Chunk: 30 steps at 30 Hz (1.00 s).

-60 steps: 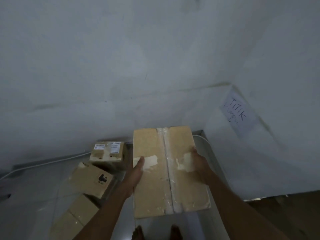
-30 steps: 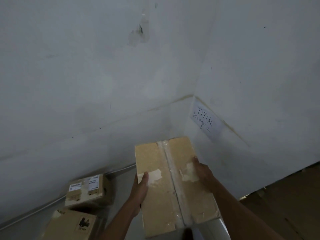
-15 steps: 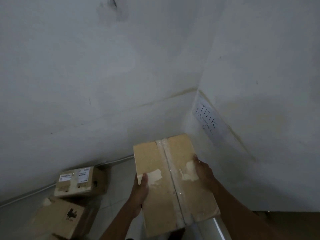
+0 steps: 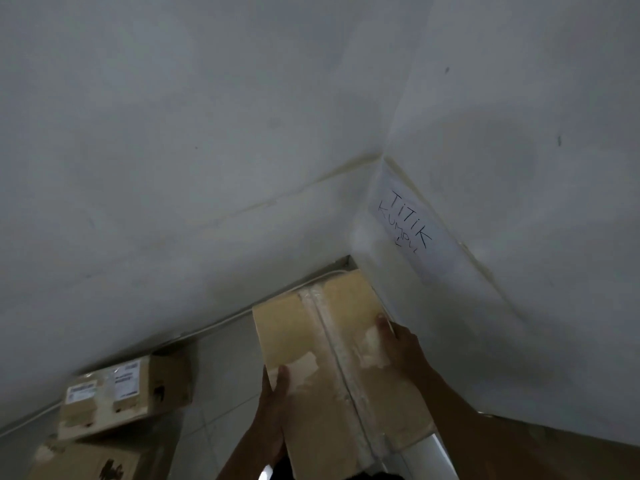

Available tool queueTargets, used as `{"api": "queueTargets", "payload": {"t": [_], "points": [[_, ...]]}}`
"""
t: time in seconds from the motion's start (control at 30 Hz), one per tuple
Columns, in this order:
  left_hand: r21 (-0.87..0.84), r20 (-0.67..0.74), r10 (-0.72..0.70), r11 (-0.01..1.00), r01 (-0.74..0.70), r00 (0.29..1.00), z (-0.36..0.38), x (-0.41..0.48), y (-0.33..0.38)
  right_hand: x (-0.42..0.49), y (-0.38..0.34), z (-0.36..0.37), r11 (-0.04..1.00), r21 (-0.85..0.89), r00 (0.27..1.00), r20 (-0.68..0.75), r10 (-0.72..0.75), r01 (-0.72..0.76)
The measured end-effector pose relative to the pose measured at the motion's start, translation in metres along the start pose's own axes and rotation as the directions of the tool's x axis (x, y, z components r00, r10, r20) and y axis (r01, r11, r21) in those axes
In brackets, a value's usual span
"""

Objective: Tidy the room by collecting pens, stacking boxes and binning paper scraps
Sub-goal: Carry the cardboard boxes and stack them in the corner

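While both arms reach forward, left hand point(image 4: 273, 407) and right hand point(image 4: 401, 348) grip the box point(image 4: 332, 368).

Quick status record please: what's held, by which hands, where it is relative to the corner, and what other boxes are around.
held: taped cardboard box
left hand: grips the box's left edge
right hand: grips its right edge
position: far end close to the wall corner, under the handwritten paper sign
other boxes: labelled box by the wall at left; another box nearer
cable: along the wall base
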<state>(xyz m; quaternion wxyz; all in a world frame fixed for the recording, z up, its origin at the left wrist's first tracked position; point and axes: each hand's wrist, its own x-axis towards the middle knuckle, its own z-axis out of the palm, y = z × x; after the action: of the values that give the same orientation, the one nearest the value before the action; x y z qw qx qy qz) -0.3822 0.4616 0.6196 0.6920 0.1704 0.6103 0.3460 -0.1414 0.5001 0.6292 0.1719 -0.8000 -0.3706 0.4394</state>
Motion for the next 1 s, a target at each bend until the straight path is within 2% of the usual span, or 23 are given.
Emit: {"api": "queueTargets", "payload": {"t": [0.13,0.47,0.8,1.0], "points": [[-0.004,0.017,-0.027,1.0,0.027,0.999,0.002,0.045,-0.016,0.039,0.018,0.015,1.0,-0.024,1.0,-0.024,-0.011,0.011],[0.024,-0.072,-0.092,0.995,0.094,0.993,0.004,0.191,-0.095,0.181,0.098,0.078,0.996,-0.077,0.998,-0.045,-0.037,0.033],[0.0,0.054,-0.11,0.994,0.11,0.992,0.002,0.322,-0.162,0.316,0.177,0.148,0.992,-0.097,0.993,-0.083,-0.088,0.079],[0.014,0.038,-0.138,0.99,0.138,0.99,0.001,0.393,-0.192,0.383,0.218,0.185,0.99,-0.102,0.993,-0.06,-0.106,0.099]]}}
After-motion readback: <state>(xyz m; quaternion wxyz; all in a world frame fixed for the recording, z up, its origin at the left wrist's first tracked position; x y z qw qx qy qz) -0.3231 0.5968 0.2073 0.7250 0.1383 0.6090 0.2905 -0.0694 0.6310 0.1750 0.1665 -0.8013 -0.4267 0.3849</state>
